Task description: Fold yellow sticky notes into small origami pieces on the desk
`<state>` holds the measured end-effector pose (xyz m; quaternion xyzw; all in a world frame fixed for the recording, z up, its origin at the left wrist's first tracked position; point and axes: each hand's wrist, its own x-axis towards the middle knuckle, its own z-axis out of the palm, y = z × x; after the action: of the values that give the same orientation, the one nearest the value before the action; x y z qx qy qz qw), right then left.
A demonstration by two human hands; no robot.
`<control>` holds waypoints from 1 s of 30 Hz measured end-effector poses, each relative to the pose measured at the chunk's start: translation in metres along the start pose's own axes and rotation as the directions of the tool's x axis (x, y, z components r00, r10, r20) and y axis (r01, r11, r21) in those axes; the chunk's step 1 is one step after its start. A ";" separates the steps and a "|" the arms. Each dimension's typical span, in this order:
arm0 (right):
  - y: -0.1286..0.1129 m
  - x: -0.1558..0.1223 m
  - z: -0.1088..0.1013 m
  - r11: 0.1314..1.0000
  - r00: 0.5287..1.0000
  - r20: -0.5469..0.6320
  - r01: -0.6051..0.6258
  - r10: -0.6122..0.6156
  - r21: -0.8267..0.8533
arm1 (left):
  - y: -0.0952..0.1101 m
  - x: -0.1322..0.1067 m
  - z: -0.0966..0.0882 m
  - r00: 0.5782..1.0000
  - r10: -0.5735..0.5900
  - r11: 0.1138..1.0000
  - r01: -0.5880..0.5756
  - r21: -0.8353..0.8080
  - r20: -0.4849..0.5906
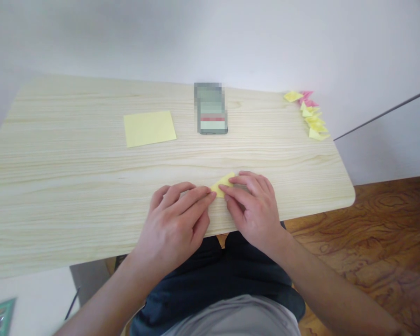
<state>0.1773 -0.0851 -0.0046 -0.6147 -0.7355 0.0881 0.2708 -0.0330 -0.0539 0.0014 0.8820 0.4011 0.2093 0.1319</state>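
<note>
A small folded piece of yellow paper (224, 181) lies on the table near its front edge. My left hand (182, 214) has its fingertips pressed on the paper's left end, the fingers bent and close together. From the other side, my right hand (255, 203) holds the paper down with its fingertips, thumb just below them. Parts of the paper are hidden beneath the fingers, so its full shape does not show.
A flat yellow paper sheet (150, 129) lies left on the wooden table (73, 186). A phone (212, 109) with a blurred screen rests at the back. Several folded yellow papers (315, 123) and a pink folded paper (308, 99) line the right end. A wall stands behind.
</note>
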 end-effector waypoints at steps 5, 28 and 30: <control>-0.003 0.002 0.003 0.999 0.998 -0.053 -0.030 0.031 0.013 | -0.001 -0.002 0.000 1.000 0.012 0.999 -0.013 0.043 0.016; 0.014 0.004 -0.007 0.995 1.000 -0.012 0.008 -0.007 0.099 | 0.000 -0.008 0.000 1.000 -0.007 0.997 0.008 0.075 -0.017; 0.013 0.003 -0.007 0.996 1.000 -0.006 0.027 -0.026 0.083 | -0.002 -0.010 0.002 1.000 0.000 0.998 0.002 0.066 -0.026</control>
<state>0.1914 -0.0805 -0.0037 -0.5933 -0.7388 0.1136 0.2990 -0.0392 -0.0609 -0.0037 0.8829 0.4099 0.2070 0.0975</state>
